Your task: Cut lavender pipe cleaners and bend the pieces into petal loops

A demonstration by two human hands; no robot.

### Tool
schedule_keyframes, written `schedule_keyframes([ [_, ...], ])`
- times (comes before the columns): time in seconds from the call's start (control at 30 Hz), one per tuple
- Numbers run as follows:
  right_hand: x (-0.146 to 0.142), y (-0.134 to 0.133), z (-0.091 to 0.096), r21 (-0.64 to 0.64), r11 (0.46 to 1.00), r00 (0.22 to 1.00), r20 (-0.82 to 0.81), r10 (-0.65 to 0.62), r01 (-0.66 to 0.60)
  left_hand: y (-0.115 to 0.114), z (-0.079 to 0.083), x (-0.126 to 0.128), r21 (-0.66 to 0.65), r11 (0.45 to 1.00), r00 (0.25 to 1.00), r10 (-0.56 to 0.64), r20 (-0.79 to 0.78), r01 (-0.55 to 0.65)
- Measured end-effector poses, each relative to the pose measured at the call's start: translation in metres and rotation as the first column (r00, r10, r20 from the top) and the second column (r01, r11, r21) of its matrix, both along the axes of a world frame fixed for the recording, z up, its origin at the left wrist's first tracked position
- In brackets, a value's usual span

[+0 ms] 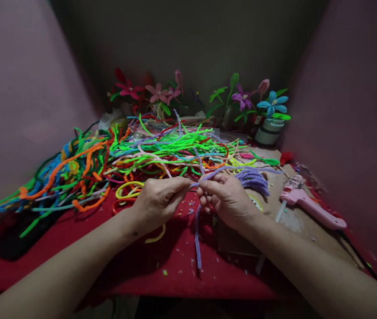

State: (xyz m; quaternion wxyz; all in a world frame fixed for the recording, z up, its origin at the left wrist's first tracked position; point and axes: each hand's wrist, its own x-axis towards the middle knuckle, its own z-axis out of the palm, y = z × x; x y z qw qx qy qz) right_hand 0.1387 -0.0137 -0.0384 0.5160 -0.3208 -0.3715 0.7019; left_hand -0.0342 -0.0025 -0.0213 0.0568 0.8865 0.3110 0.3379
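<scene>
Purple pipe cleaners (198, 239) cross between my two hands over the front of the table. My left hand (162, 197) pinches one end where the stems meet. Close beside it, my right hand (225, 195) grips the same crossing between thumb and fingers. One purple stem hangs down toward the red cloth, one sticks up, and another reaches off to the right. Behind my right hand lies a bundle of bent purple pipe cleaners (253, 180). Yellow and red scissor-like handles (128, 190) show partly behind my left hand.
A large heap of colourful pipe cleaners (175, 146) spreads across the back and left. A pink glue gun (311, 206) rests on cardboard (294, 230) at the right. Pipe-cleaner flowers (272, 105) stand along the back. Clippings dot the red cloth (148, 274). Walls rise on both sides.
</scene>
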Motion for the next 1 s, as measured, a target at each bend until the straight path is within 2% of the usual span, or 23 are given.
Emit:
schedule_keyframes([
  [0.17, 0.0, 0.0, 0.002, -0.059, 0.995, 0.994, -0.081, 0.075, -0.08, 0.0, -0.004, 0.0, 0.114, 0.993, 0.999, -0.016, -0.042, 0.021],
  [0.4, 0.001, -0.001, 0.006, -0.078, 0.993, 0.994, -0.068, 0.083, -0.089, 0.001, -0.002, 0.002, 0.041, 0.999, 1.0, -0.015, -0.014, 0.016],
  [0.57, 0.002, -0.002, 0.007, -0.061, 0.992, 0.994, -0.04, 0.103, -0.106, 0.007, -0.003, 0.003, 0.071, 0.997, 0.998, -0.026, 0.052, 0.022],
  [0.67, 0.002, -0.001, 0.009, -0.06, 0.997, 0.998, -0.027, 0.053, -0.055, 0.017, 0.006, -0.007, -0.023, 1.0, 0.999, 0.002, 0.038, -0.001],
  [0.77, 0.004, 0.001, 0.01, -0.047, 0.999, 1.0, -0.018, -0.026, 0.025, 0.027, 0.023, -0.031, -0.185, 0.971, 0.987, 0.159, 0.03, -0.151],
  [0.8, 0.004, 0.002, 0.009, -0.045, 0.998, 0.999, -0.009, -0.045, 0.045, 0.03, 0.028, -0.041, -0.267, 0.947, 0.983, 0.181, -0.021, -0.18],
  [0.87, 0.005, 0.003, 0.008, -0.045, 0.997, 0.998, 0.009, -0.063, 0.064, 0.033, 0.033, -0.061, -0.362, 0.892, 0.948, 0.184, -0.259, -0.271],
  [0.93, 0.006, 0.004, 0.006, -0.052, 0.996, 0.998, 0.024, -0.066, 0.067, 0.033, 0.03, -0.077, -0.332, 0.876, 0.861, 0.16, -0.484, -0.349],
  [1.0, 0.005, 0.005, 0.005, -0.063, 0.996, 0.997, 0.029, -0.065, 0.067, 0.031, 0.022, -0.087, -0.265, 0.887, 0.773, 0.145, -0.618, -0.379],
])
